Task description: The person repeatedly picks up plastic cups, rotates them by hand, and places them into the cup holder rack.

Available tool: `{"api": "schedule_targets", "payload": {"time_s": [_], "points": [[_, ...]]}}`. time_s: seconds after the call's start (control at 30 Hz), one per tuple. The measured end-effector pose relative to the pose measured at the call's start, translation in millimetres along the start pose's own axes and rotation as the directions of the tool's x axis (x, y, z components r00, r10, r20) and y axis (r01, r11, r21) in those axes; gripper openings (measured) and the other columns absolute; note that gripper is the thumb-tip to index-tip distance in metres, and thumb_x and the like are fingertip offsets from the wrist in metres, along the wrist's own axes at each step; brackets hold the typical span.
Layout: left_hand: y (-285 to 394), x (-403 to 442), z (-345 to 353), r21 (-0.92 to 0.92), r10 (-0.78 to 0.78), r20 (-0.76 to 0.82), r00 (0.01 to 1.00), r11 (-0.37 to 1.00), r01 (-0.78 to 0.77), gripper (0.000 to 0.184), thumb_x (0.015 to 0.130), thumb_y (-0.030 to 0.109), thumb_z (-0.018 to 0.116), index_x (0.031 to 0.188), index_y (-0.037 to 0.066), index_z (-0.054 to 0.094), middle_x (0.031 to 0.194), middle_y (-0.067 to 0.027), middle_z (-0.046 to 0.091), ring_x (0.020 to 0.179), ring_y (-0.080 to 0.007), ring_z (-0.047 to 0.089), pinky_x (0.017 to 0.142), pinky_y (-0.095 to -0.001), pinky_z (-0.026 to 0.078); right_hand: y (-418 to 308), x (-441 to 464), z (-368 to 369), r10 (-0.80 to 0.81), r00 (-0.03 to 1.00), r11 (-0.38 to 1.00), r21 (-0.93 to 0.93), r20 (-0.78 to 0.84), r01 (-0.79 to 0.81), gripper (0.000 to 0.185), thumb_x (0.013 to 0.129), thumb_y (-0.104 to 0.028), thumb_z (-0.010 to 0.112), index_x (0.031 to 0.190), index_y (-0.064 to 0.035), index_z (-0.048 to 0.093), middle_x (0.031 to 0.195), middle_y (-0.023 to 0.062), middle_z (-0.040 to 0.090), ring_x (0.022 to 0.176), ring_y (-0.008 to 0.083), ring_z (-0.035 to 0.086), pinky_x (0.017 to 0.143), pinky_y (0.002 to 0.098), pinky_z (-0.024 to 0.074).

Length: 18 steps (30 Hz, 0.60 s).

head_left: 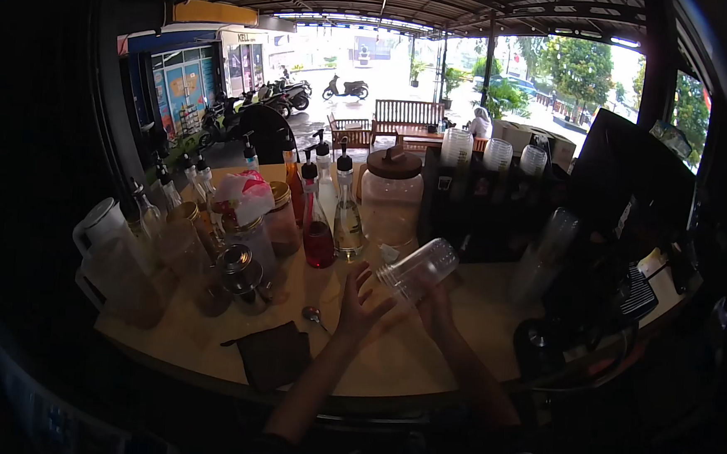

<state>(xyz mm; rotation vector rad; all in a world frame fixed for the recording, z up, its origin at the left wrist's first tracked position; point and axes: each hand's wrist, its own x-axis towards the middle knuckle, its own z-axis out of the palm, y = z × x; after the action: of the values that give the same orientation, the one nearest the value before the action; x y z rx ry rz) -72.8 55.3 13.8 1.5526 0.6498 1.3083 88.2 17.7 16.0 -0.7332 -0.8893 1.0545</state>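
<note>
Over a pale wooden counter point(388, 362) beneath a dark roof, the right hand point(435, 309) grips a clear plastic cup point(419, 269), the open left hand point(362, 303) beside it.

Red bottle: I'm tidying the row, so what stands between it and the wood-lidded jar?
A clear pump bottle stands between the red bottle and the jar, in the head view.

And here's the clear, round, see-through plastic cup stack point(421, 269), nested, up over the pale wooden counter point(390, 358), tilted on its side, ridged rim end low twd the L hand point(364, 304), closed end up & away. R hand point(435, 305) grips it from below; L hand's spread nr the rims, contact unclear.
</note>
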Motion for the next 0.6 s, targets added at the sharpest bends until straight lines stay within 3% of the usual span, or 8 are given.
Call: {"api": "schedule_targets", "payload": {"time_s": [0.03,0.1,0.13,0.23,0.37,0.47,0.57,0.6], "points": [[0,-2,0,0.001,-0.014,0.002,1.000,1.000,0.014,0.089,0.067,0.027,0.079,0.135,0.009,0.026,0.139,-0.0104,0.029,0.129,-0.0265,0.032,0.100,-0.0449,0.036,-1,-3,5,0.008,1.000,0.991,0.131,0.011,-0.009,0.053,0.086,-0.029,0.059,0.128,-0.0035,0.038,0.123,0.0102,0.049,0.110,0.0187,0.052,0.090,0.0392,0.0450],[2,-5,1,-0.304,-0.127,0.103,0.987,0.940,0.153,0.092,0.065,0.024,0.081,0.136,0.009,0.024,0.139,-0.0096,0.029,0.130,-0.0274,0.030,0.103,-0.0464,0.034,0,-4,6,0.057,0.997,0.988,0.140,0.059,-0.065,0.049,0.088,-0.027,0.055,0.129,-0.0052,0.037,0.123,0.0091,0.049,0.112,0.0196,0.050,0.090,0.0402,0.0450],[1,-4,1,-0.355,-0.143,0.121,0.982,0.918,0.177,0.095,0.063,0.017,0.081,0.137,0.009,0.023,0.135,-0.0116,0.033,0.125,-0.0281,0.038,0.099,-0.0449,0.041,1,-4,7,0.062,0.995,0.987,0.145,0.076,-0.072,0.050,0.088,-0.028,0.054,0.129,-0.0054,0.037,0.123,0.0091,0.049,0.113,0.0201,0.050,0.089,0.0399,0.0451],[14,-7,3,-0.439,-0.162,0.183,0.970,0.869,0.228,0.091,0.062,0.009,0.080,0.135,0.008,0.026,0.129,-0.0142,0.038,0.118,-0.0277,0.046,0.092,-0.0396,0.049,-1,-6,11,0.073,0.992,0.984,0.155,0.104,-0.089,0.052,0.087,-0.026,0.055,0.130,-0.0051,0.034,0.124,0.0099,0.048,0.115,0.0211,0.049,0.090,0.0394,0.0454],[34,-10,9,-0.497,-0.214,0.199,0.956,0.819,0.287,0.088,0.061,0.005,0.080,0.132,0.007,0.029,0.124,-0.0156,0.042,0.112,-0.0268,0.051,0.086,-0.0353,0.052,-8,-14,16,0.073,0.987,0.992,0.092,0.141,-0.087,0.062,0.081,-0.014,0.063,0.131,-0.0041,0.026,0.125,0.0136,0.045,0.115,0.0227,0.048,0.092,0.0384,0.0454],[31,-12,13,-0.397,-0.210,0.176,0.962,0.879,0.264,0.085,0.061,0.005,0.080,0.130,0.006,0.030,0.124,-0.0149,0.041,0.112,-0.0270,0.051,0.089,-0.0378,0.051,-11,-17,19,0.136,0.981,0.991,-0.034,0.138,-0.132,0.072,0.075,-0.005,0.068,0.131,-0.0047,0.023,0.125,0.0152,0.043,0.115,0.0235,0.048,0.094,0.0370,0.0448],[26,-11,13,-0.325,-0.148,0.164,0.975,0.925,0.195,0.086,0.061,0.005,0.080,0.130,0.005,0.029,0.124,-0.0143,0.041,0.113,-0.0267,0.050,0.090,-0.0379,0.050,-6,-18,20,0.084,0.994,0.996,-0.016,0.075,-0.084,0.073,0.073,-0.003,0.070,0.130,-0.0048,0.024,0.124,0.0144,0.044,0.115,0.0234,0.048,0.093,0.0359,0.0449],[27,-11,13,-0.413,-0.204,0.166,0.965,0.874,0.256,0.086,0.061,0.005,0.080,0.130,0.005,0.029,0.124,-0.0143,0.041,0.114,-0.0264,0.049,0.091,-0.0380,0.049,-4,-18,20,0.083,0.994,0.997,-0.015,0.076,-0.082,0.073,0.073,-0.003,0.070,0.130,-0.0048,0.024,0.124,0.0144,0.044,0.115,0.0234,0.048,0.093,0.0359,0.0449]]}}
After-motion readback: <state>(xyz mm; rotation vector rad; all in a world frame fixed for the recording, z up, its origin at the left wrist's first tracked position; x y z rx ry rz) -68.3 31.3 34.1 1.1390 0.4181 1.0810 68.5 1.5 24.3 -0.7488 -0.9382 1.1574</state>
